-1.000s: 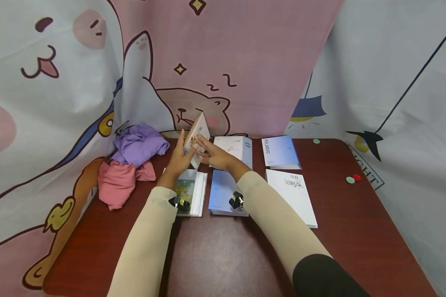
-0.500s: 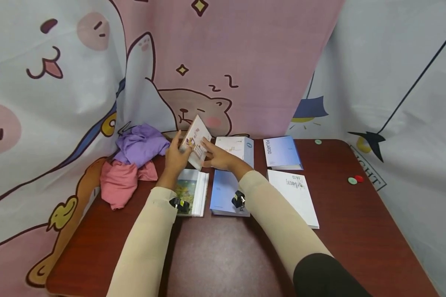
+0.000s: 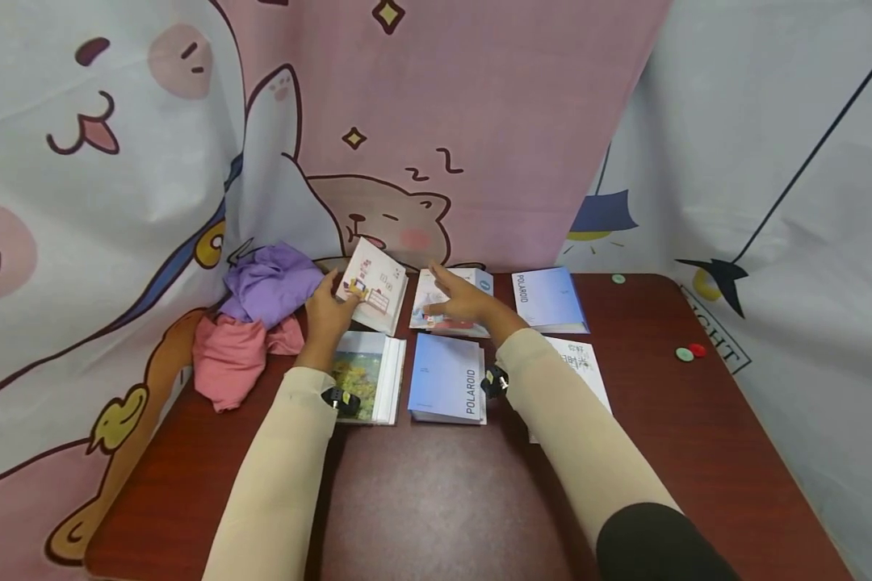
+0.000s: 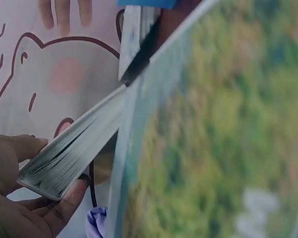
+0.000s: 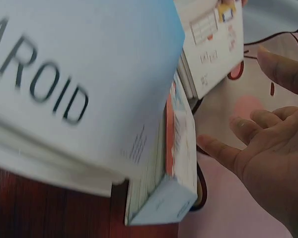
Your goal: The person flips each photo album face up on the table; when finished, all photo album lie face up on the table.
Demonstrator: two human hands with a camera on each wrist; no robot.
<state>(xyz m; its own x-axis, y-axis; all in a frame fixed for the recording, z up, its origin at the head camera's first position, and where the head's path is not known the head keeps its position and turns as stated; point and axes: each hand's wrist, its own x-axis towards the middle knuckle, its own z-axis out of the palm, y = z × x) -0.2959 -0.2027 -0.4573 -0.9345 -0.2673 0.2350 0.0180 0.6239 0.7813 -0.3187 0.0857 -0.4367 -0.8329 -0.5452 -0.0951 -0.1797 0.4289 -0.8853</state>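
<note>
My left hand point(image 3: 327, 319) pinches the near left edge of a small white album point(image 3: 378, 292) with a drawn cartoon cover. In the left wrist view its page edges point(image 4: 79, 148) lie between thumb and fingers. The album is tilted; whether it touches the table cannot be told. My right hand point(image 3: 468, 302), fingers spread and holding nothing, hovers over a white book with a pale blue end point(image 3: 484, 283). In the right wrist view that hand point(image 5: 273, 144) is apart from the book point(image 5: 184, 144).
Nearer me lie an album with a landscape cover point(image 3: 358, 383) and a blue POLAROID album point(image 3: 443, 378). Another POLAROID album point(image 3: 550, 297) and a white book point(image 3: 584, 367) lie right. Purple cloth point(image 3: 272, 278) and pink cloth point(image 3: 228, 359) are left, small discs point(image 3: 685, 353) far right.
The white album has swung from steeply upright to flatter, lower and left, cover now facing up. My right hand has let go of it and moved right.
</note>
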